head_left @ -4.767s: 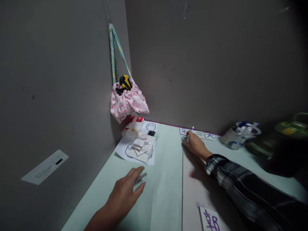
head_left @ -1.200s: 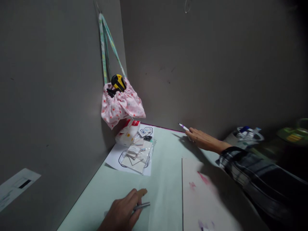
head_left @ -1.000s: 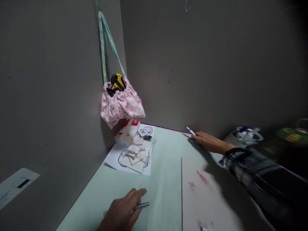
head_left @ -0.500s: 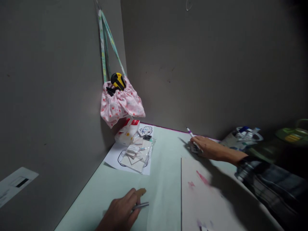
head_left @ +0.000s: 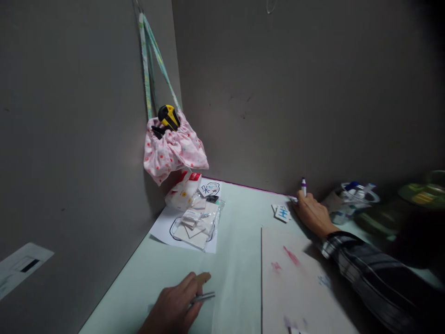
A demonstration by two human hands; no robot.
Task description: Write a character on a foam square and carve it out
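Observation:
Low in the head view, my left hand [head_left: 174,304] is closed round a slim grey metal tool [head_left: 205,297] that pokes out to the right. A tan piece [head_left: 204,278] shows at its fingertips; its kind is unclear. My right hand [head_left: 313,213], in a plaid sleeve, is at the table's back edge, closed on an upright marker [head_left: 303,186] with a purple band. Left of it lie small white cards [head_left: 282,213], the top one bearing blue strokes. In front is a pale board [head_left: 288,287] with pink, purple and blue marks.
A clear tub [head_left: 359,197] of pens stands at the back right, beside a green translucent container [head_left: 392,213]. Plastic packets [head_left: 196,229] lie on a drawn-on paper sheet [head_left: 162,232] at left. A pink pouch [head_left: 175,153] holding a yellow-black tool [head_left: 169,117] hangs above.
My right hand has moved right with the marker, away from the small cards, which now show uncovered. The marker has tipped from slanted to upright. My left hand stays put.

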